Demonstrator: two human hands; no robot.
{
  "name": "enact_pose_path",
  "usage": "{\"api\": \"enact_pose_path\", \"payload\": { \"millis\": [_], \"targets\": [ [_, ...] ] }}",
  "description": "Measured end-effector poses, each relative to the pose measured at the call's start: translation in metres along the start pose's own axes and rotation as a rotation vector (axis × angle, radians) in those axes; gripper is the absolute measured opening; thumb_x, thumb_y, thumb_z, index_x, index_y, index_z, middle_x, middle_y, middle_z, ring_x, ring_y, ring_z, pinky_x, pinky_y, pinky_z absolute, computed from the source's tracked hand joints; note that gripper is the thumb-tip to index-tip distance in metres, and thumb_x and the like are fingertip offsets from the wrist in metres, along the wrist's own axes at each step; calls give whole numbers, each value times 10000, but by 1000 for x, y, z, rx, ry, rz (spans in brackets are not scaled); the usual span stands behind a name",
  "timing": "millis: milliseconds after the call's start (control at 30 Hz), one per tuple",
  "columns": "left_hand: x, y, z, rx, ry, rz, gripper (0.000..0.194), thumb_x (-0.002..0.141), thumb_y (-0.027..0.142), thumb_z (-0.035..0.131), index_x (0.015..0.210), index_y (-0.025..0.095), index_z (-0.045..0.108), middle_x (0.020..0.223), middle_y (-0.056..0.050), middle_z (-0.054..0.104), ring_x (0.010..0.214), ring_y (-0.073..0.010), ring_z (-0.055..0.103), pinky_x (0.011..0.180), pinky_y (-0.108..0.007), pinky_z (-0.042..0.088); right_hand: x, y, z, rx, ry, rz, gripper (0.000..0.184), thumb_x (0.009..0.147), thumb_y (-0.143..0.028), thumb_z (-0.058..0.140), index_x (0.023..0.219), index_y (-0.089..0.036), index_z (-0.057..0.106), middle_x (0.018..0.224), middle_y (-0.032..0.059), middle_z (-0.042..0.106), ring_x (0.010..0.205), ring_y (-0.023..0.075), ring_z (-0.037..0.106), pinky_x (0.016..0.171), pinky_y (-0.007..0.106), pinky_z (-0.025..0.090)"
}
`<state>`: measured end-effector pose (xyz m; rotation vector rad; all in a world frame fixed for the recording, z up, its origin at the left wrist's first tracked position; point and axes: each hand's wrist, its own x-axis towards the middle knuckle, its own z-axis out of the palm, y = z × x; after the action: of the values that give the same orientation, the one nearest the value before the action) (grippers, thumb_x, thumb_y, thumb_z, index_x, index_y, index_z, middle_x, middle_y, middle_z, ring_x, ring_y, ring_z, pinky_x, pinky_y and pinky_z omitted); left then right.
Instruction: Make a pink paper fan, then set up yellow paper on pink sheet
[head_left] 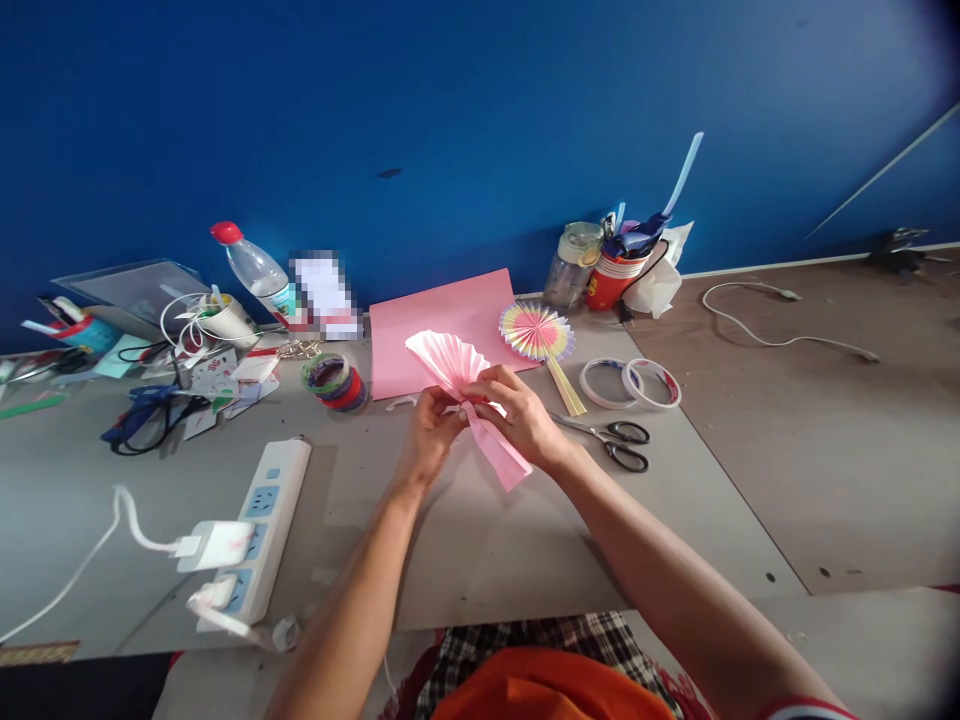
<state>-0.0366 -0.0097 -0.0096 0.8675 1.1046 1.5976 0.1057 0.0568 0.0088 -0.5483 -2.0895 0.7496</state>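
Note:
Both my hands grip a pink pleated paper fan [444, 358] at its pinched middle, above the table. Its pleats spread up and to the left, while the narrower folded end hangs down to the right. My left hand [433, 430] closes on the middle from the left. From the right, my right hand [521, 410] pinches the same spot, its fingers partly covering the folds. Behind them lies a sheet of pink paper [405, 335]. A round pleated fan [536, 330] with a yellow handle rests at its right edge. Black-handled scissors [626, 432] lie right of my right hand.
Two tape rolls [652, 384] overlap beyond the scissors. Stacked coloured tape rolls [334, 382] stand left of the pink sheet. A white power strip [274, 510] with plugs is at the left. A jar [574, 265], a red cup [615, 280] and a bottle [259, 270] stand along the blue wall.

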Motion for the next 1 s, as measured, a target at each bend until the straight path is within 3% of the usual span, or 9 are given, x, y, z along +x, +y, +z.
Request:
{"api": "enact_pose_path", "payload": {
  "millis": [167,433,533,767,1000],
  "targets": [
    [-1,4,2,44,-45,22,328,684,240,765,959,207,590,923,-11,650,835,-117,605,747,-227,463,-1,3,2,-1,25,57,258,835,-128,543,1038,-229,667,966,57,562,874,153,584,810,297,489],
    [-2,3,6,72,22,-1,290,708,256,732,930,201,553,851,2,643,794,-112,606,722,-227,460,0,3,1,57,25,127,202,834,-151,558,985,-216,674,907,42,573,834,145,580,789,287,476],
    [-6,-1,7,97,34,80,265,747,265,700,944,222,529,880,3,636,796,-116,608,723,-236,465,1,2,0,102,36,133,215,840,-154,548,1016,-216,655,910,35,565,821,139,568,781,287,472],
    [-13,-3,0,478,-40,321,199,811,241,616,1009,249,635,996,-47,646,938,-178,599,877,-304,448,1,1,-1,132,32,145,216,828,-127,554,1000,-211,654,904,33,576,837,142,570,784,289,462],
    [-11,-4,-6,484,123,310,141,782,240,648,913,265,695,881,-22,676,820,-170,600,849,-285,428,0,-2,4,157,30,107,196,849,-155,548,997,-211,664,891,40,580,801,134,580,739,274,475]
  ]
}}
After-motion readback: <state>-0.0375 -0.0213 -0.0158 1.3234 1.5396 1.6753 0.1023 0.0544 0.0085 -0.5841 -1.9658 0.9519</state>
